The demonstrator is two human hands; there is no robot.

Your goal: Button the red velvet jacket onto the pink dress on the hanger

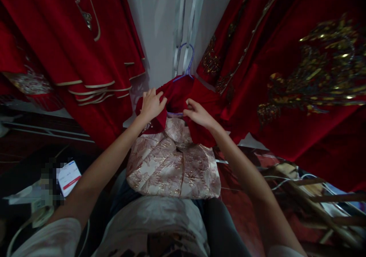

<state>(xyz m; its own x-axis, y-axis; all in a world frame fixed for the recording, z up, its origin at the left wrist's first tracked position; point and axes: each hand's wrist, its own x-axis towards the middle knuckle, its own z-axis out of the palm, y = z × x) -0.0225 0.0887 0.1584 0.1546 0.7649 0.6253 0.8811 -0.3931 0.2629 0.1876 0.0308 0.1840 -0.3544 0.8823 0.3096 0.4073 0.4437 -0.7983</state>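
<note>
A red velvet garment (178, 93) hangs on a purple hanger (186, 60) in front of me, over a pale pink and gold brocade piece (171, 165). My left hand (151, 105) grips the red fabric at the garment's left shoulder, fingers curled round it. My right hand (197, 114) pinches the red fabric near the collar, just right of the hanger's bar. The brocade hangs down between my forearms.
Red embroidered robes hang at the left (85, 51) and right (300, 77), with a white wall (160, 24) between. A lit phone (68, 177) lies at the lower left. Wooden slats and cables (311, 196) lie at the lower right.
</note>
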